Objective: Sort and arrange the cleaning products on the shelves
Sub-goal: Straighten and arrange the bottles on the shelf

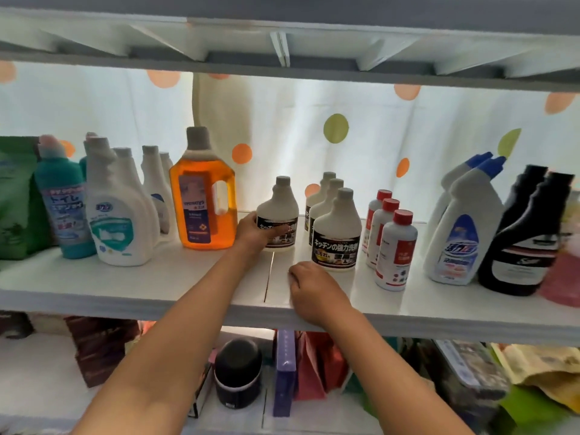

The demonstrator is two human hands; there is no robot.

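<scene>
1. Head view, count: four white black-labelled bottles, one (277, 215) in my left hand (255, 231), three in a row (335, 230); three red-capped bottles (396, 249); one orange jug (203, 196).
2. Room: bare shelf (157, 277) along the front edge, and between the jug and the row.
3. Grip: my left fingers wrap the held bottle, standing mid-shelf; my right hand (314, 290) rests curled on the front edge, holding nothing.

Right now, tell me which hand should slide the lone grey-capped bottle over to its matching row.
Left. The left hand already grips the lone bottle; the right hand rests curled on the shelf edge, holding nothing.
</scene>
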